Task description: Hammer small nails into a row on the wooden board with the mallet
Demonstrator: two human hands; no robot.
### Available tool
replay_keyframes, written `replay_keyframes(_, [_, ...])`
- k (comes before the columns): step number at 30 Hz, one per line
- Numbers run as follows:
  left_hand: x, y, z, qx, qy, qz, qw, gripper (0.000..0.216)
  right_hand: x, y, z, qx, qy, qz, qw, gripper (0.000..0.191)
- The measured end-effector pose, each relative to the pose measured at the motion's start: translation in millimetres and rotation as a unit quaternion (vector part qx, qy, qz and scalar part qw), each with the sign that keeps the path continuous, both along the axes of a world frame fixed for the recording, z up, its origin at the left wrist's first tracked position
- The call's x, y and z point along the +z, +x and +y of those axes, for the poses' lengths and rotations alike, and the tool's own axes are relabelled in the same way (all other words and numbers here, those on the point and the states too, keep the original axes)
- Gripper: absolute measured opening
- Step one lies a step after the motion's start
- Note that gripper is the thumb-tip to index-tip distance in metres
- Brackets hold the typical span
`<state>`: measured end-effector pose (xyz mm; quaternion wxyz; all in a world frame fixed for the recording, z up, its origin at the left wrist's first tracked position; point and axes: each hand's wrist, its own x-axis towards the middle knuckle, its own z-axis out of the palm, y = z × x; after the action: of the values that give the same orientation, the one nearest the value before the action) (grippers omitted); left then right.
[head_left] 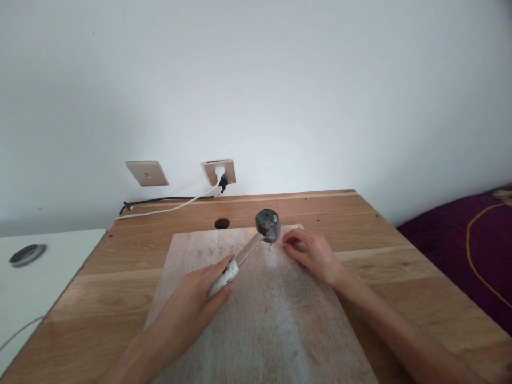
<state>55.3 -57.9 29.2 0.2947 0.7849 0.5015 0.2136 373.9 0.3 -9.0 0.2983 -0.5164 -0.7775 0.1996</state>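
Note:
My left hand (196,294) is wrapped round the white-gripped end of a mallet (248,250). Its dark, worn head points away from me, over the far part of a pale wooden board (256,325). To the right of that head, my right hand (314,255) rests at the board's far right, thumb and index finger pinched together. Whatever they hold, if anything, is too small to make out. A row of small metal nails (210,250) stands upright along the board's far side, left of the mallet; another small shiny piece shows just below the mallet head.
The board lies on a wooden table (400,277) against a white wall. Behind it are a round cable hole (222,223), a socket (230,169) with plugs, and white and black cables (172,209). A white surface (52,282) adjoins on the left, purple fabric (444,234) on the right.

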Motion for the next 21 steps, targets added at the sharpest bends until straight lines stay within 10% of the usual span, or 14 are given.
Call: replay_keyframes(21, [3.9, 15, -4, -0.051, -0.019, 0.022, 0.998, 0.04, -3.0, -3, -10, -0.031, 0.002, -0.025, 0.999, 0.005])
